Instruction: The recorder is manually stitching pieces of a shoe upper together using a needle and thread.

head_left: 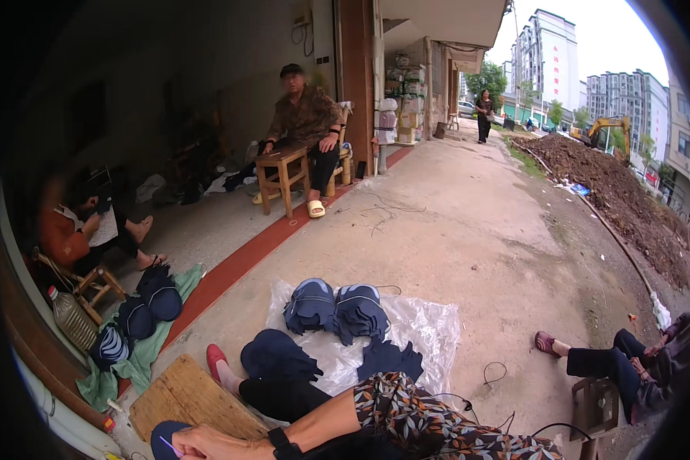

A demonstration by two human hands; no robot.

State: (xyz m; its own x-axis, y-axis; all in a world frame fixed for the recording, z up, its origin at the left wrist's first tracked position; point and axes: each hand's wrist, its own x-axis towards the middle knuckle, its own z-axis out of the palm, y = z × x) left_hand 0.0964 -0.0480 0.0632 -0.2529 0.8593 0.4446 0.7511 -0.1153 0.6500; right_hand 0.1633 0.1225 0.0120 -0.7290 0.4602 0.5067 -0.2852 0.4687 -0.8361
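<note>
My right hand [201, 442], with a dark band on its wrist, reaches to the bottom left from a patterned sleeve. Its fingers are closed, with a thin purple stick [170, 449] showing at them. Under the fingers lies a rounded navy fabric piece [163, 437], beside the wooden board [199, 402]. My left hand is not in view. Ahead, stacks of navy curved fabric pieces [310, 307] rest on a clear plastic sheet [433, 326]. Another navy stack [278, 355] lies nearer, at the sheet's left edge, and a flatter navy pile [391, 360] lies to its right.
To the left, a green cloth [138, 354] bears more navy bundles [161, 295], next to a plastic jug [73, 318]. One person [77, 238] sits at the far left, another [299, 115] behind a wooden stool [280, 165]. A third [652, 368] sits at right. Someone [484, 115] stands farther off.
</note>
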